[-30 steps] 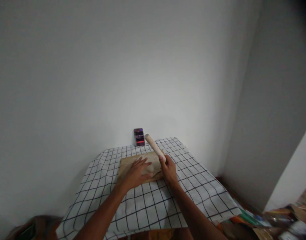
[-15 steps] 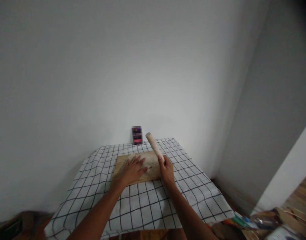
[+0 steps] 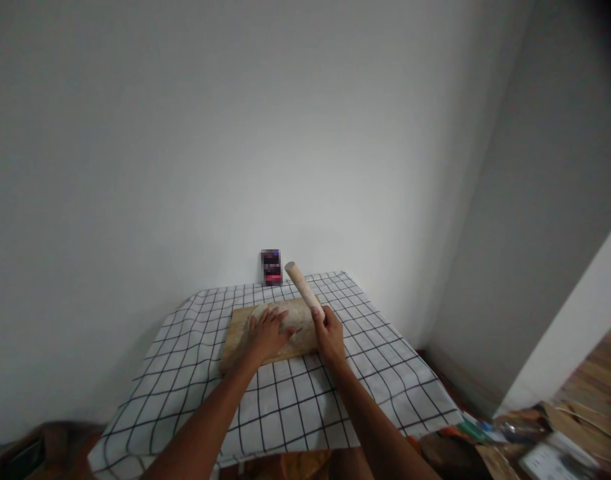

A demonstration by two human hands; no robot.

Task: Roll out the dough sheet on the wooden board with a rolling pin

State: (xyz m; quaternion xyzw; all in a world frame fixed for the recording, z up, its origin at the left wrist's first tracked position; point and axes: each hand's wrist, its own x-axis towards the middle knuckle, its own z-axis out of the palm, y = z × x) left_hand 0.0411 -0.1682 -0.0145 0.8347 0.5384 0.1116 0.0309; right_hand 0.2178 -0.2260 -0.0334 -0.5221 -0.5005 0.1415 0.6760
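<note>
Dough [image 3: 294, 319] lies flat on a wooden board [image 3: 231, 337], on a table with a checked cloth [image 3: 285, 407] by a white wall [image 3: 305, 147]. Left hand [image 3: 268, 333] spreads its fingers on it; right hand [image 3: 330, 333] closes around a rolling pin [image 3: 302, 287].

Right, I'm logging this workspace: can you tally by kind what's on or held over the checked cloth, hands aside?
Rolling pin: 1
Wooden board: 1
Pale flattened dough: 1
Dark upright object, blurred: 1
Total: 4
</note>
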